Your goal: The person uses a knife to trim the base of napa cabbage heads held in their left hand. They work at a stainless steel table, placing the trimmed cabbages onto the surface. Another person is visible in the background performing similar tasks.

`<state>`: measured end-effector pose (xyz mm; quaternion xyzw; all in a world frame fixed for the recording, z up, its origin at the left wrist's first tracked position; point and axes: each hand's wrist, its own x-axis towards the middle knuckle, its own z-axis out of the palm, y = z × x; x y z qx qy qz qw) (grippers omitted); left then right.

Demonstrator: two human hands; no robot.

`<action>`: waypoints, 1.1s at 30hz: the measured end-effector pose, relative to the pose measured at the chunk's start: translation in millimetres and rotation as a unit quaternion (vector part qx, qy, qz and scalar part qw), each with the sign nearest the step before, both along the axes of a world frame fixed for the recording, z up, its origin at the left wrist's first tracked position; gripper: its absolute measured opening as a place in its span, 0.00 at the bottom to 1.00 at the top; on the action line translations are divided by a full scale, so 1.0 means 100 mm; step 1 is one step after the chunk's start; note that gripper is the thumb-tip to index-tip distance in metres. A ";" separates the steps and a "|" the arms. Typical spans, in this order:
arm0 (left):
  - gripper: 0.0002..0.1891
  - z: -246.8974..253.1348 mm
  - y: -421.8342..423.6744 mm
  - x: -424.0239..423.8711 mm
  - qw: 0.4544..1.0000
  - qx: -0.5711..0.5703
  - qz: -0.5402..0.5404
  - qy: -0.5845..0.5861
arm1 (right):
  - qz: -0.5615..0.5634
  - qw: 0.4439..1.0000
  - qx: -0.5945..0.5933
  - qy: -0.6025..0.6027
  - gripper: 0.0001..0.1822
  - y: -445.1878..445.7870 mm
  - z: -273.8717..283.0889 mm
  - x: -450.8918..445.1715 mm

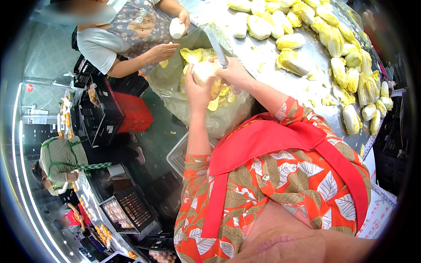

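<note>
My left hand (199,87) grips a napa cabbage (203,70) with its pale, rounded end facing up. In my right hand (233,72) is a knife (215,44), its broad blade pointing up and away from me. The fingers of my right hand are close to the cabbage's side; whether they touch it I cannot tell. Both hands are over a large plastic-lined container (171,88), where loose yellow cabbage leaves (225,97) lie. What part of the cabbage sits behind my left fingers is hidden.
Many trimmed cabbages (291,60) lie on the metal table (319,87) to the right. Across from me a co-worker's hand (184,19) holds another cabbage (177,29). A red crate (133,111), black crates (98,111) and a white basket (177,154) stand at the left.
</note>
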<state>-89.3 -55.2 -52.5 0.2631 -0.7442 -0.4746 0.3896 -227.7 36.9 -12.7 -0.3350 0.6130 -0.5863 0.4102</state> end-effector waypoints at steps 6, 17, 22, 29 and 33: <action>0.41 0.25 0.14 0.06 0.991 0.120 -0.055 0.039 | 0.027 0.997 -0.021 0.070 0.26 0.00 -0.03 -0.01; 0.29 0.21 0.06 0.10 0.954 0.265 -0.078 0.117 | 0.109 0.993 0.030 0.018 0.28 0.03 0.18 -0.04; 0.32 0.17 -0.05 0.20 0.907 0.355 -0.166 0.156 | 0.133 0.982 -0.037 0.129 0.28 -0.06 -0.01 -0.10; 0.30 -0.01 -0.23 0.38 0.855 0.454 -0.137 0.208 | 0.002 0.952 -0.018 0.306 0.39 -0.32 -0.40 -0.35; 0.29 0.01 -0.13 0.33 0.857 0.454 -0.088 0.226 | 0.050 0.968 0.003 0.247 0.39 -0.31 -0.08 -0.18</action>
